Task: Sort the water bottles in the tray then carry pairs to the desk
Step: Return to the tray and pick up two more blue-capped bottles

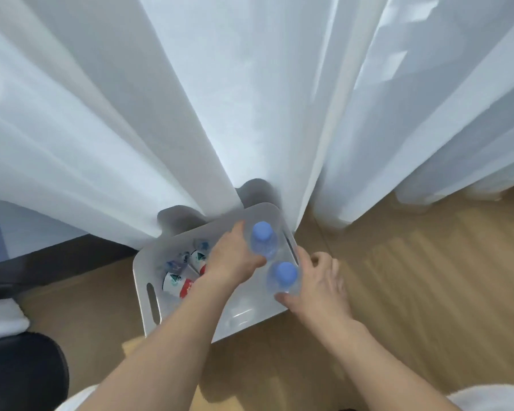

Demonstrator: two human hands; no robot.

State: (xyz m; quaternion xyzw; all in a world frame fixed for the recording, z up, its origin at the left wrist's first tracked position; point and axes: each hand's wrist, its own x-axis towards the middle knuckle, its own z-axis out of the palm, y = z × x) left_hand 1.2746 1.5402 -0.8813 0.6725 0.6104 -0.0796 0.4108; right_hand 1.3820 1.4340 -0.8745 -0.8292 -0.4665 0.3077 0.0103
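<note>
A white plastic tray (pixel 152 298) with slot handles sits on the wooden floor against the curtain. Two clear water bottles with blue caps stand upright over its right side. My left hand (pixel 235 256) is wrapped around the far bottle (pixel 263 235). My right hand (pixel 321 280) grips the near bottle (pixel 284 275) from the right, thumb under its front. In the tray's left part lie several bottles with red, white and green labels (pixel 180 284), partly hidden by my left arm.
White sheer curtains (pixel 250 99) hang right behind the tray and touch its far rim. Wooden floor (pixel 413 277) spreads to the right and front. A dark furniture edge (pixel 42 262) and a white cloth (pixel 0 318) lie at the left.
</note>
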